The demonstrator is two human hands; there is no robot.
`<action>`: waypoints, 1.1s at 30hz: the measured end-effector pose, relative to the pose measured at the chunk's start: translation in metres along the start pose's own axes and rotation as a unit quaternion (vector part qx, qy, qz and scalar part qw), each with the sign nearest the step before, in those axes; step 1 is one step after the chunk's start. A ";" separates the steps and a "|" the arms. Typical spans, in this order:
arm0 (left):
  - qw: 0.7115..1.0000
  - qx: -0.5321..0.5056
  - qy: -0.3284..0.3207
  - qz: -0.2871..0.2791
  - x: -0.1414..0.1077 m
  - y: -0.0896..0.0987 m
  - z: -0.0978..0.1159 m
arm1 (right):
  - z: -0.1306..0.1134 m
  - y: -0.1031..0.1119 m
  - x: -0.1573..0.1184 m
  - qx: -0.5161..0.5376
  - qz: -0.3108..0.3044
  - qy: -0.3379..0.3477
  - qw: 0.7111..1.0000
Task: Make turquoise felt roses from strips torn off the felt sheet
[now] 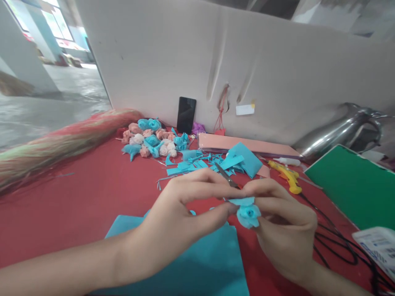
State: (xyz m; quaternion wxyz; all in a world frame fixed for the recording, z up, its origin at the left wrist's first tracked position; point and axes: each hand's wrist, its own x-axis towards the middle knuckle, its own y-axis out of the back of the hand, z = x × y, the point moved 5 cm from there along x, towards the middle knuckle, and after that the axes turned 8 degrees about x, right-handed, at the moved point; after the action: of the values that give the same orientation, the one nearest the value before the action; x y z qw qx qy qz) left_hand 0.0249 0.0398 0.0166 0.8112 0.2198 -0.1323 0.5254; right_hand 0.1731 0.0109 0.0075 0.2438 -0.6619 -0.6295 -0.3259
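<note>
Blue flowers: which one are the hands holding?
The blue flower between the left hand and right hand; the other blue flowers lie heaped with pink flowers.

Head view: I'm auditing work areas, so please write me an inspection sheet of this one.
Surface: red tabletop, with a blue sheet at the front.
Job's things: blue flower, held up; scissors behind, partly hidden.
Clutter: blue scraps, flower pile, phone, pink strip, yellow glue gun.
Hands: left hand pinches paper at the flower's upper edge; right hand holds the flower, some fingertips hidden.
Cables: black cable loops at right, apparently from the glue gun.
Surroundings: pale panel behind; metal jug and green board at right; straw bundle at left.
</note>
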 end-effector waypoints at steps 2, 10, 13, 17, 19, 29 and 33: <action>1.000 -0.009 0.002 -0.001 0.000 0.000 -0.002 | 0.001 0.000 -0.001 0.002 -0.003 -0.003 1.000; 0.999 -0.025 0.022 -0.004 -0.003 -0.002 -0.007 | 0.001 -0.002 -0.001 -0.015 0.013 -0.001 1.000; 1.000 -0.027 0.014 -0.007 -0.005 -0.003 -0.007 | 0.002 -0.003 0.000 -0.006 0.015 -0.005 1.000; 1.000 -0.006 -0.010 0.003 -0.006 -0.002 -0.005 | 0.000 -0.003 0.001 -0.016 0.018 -0.011 1.000; 1.000 0.013 -0.025 0.003 -0.006 -0.001 -0.004 | -0.002 -0.003 0.001 -0.029 0.016 -0.008 0.999; 0.997 0.071 -0.022 0.001 -0.001 0.001 -0.002 | 0.002 -0.002 0.001 -0.058 -0.011 0.009 0.998; 0.997 0.073 -0.009 -0.001 -0.002 0.004 -0.002 | 0.003 -0.002 0.003 -0.045 -0.020 0.001 0.999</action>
State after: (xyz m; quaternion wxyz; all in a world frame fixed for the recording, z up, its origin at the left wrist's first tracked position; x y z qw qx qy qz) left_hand 0.0208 0.0404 0.0144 0.7925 0.2832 -0.1011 0.5305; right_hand 0.1711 0.0151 0.0074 0.2080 -0.6587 -0.6273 -0.3597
